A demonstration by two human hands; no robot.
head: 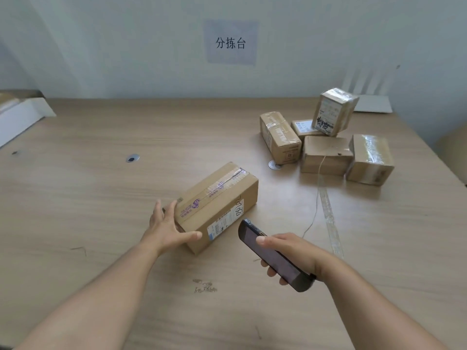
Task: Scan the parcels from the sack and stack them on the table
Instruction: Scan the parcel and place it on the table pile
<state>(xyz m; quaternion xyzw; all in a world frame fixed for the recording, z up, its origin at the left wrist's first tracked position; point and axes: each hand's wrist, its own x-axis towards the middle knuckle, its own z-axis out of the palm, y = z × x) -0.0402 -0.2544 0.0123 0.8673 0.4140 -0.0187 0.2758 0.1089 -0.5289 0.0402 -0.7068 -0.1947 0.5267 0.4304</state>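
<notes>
Parcel (217, 205) at centre of table (101, 198) — scan seemingly under way, five parcels (326, 137) already heaped far right.
Left hand (166, 227) spread open against its near end; right hand (288, 251) wrapped round scanner (273, 256) beside the label (225, 219) — sack unseen.

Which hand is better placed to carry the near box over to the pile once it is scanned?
Probably left. The left hand rests on the box with nothing in its grip; the right hand is busy holding the scanner.

parcel sorting room, wall sign (231, 42) reading 分拣台, taped cardboard parcels (326, 137) on wooden table (101, 198)
</notes>
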